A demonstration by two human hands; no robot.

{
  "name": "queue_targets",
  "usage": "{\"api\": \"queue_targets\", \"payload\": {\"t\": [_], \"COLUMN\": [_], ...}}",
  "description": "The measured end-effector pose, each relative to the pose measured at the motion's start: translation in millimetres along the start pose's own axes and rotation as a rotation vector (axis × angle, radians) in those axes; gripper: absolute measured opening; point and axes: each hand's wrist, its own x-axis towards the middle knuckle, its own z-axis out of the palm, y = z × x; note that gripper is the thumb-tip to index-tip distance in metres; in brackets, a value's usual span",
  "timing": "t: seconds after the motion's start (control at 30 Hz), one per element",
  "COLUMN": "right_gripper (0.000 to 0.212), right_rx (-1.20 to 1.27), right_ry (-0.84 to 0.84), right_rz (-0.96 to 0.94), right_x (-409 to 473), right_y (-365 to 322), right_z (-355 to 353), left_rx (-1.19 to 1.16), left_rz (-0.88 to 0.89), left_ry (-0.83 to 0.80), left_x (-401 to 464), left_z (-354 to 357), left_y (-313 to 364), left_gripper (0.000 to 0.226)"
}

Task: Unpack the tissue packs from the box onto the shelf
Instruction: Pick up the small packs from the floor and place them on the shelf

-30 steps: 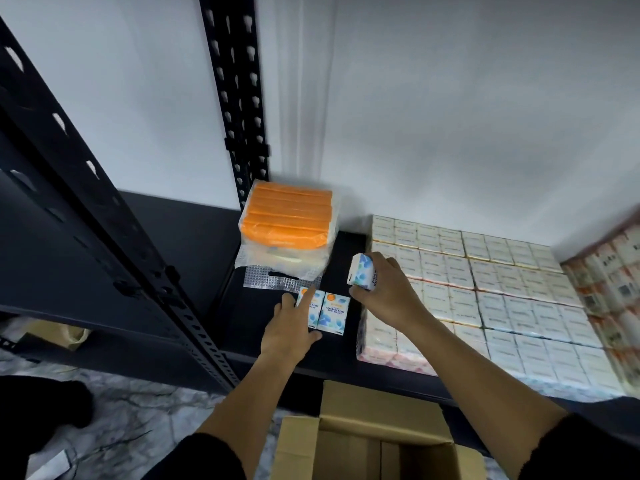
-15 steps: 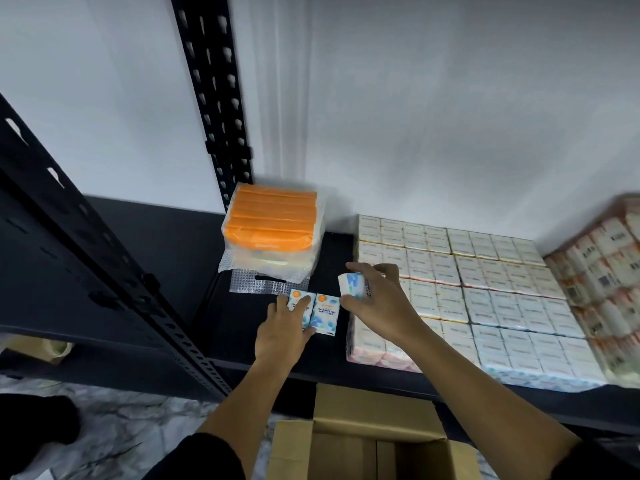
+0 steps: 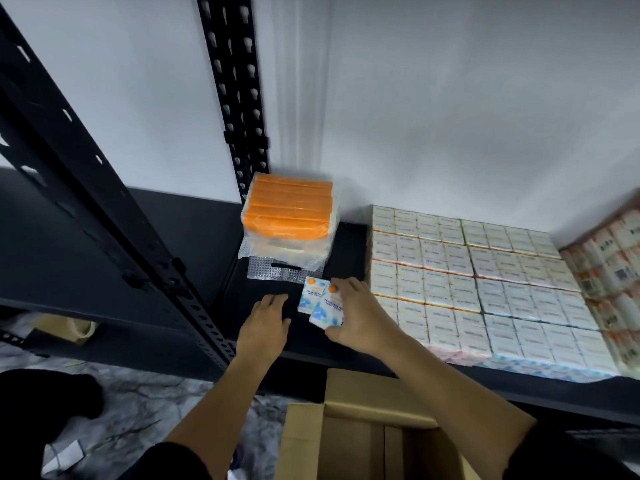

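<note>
A small white-and-blue tissue pack [image 3: 309,296] lies on the black shelf [image 3: 347,244]. My right hand [image 3: 362,318] grips a second tissue pack [image 3: 327,310] by its right side, low over the shelf, overlapping the first pack's right edge. Just left of the packs is my left hand [image 3: 267,320], fingers relaxed, touching neither pack and holding nothing. Whether another pack lies under the held one is hidden. The open cardboard box [image 3: 360,431] stands below the shelf's front edge, its inside mostly out of view.
A wrapped bundle of orange packs [image 3: 289,211] sits behind the hands against the wall. A large block of shelved tissue packs [image 3: 467,271] fills the right, with more stacked packs [image 3: 609,261] at the far right. Black slotted uprights [image 3: 232,98] stand left.
My right hand has brought its pack down from above to shelf level beside the lying packs. My left hand has slid left off the packs.
</note>
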Motion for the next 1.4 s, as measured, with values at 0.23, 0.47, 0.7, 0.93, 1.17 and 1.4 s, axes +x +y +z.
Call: {"api": "queue_targets", "payload": {"t": [0.23,0.47,0.7,0.93,1.17,1.4], "right_gripper": [0.079,0.075,0.071,0.087,0.101,0.093], "right_rx": [-0.035,-0.136,-0.223,-0.129,-0.194,-0.11], "right_ry": [-0.029,0.02,0.028,0.099,-0.115,-0.18], "right_rz": [-0.071,-0.155,-0.162,-0.029,0.107,0.177], "right_x": [-6,-3,2,-4,-5,3], "right_y": [-8,-9,-8,-9,-11,-7], "right_z": [52,68,73,65,49,49], "left_rx": [-0.038,-0.072,-0.041,-0.08,0.323,0.443], "left_rz": [0.084,0.089,0.067,0.039,0.313,0.324], "left_ry": [-0.07,-0.136,-0.194,-0.27,-0.381,-0.392], "left_x": [-8,-1,5,2,1,10], "left_z": [8,2,-2,-18,-25,-25], "left_y": [-25,-30,-27,-14,-2,1], "left_gripper": [0.045,0.051,0.051,0.067,0.127,0.1]}}
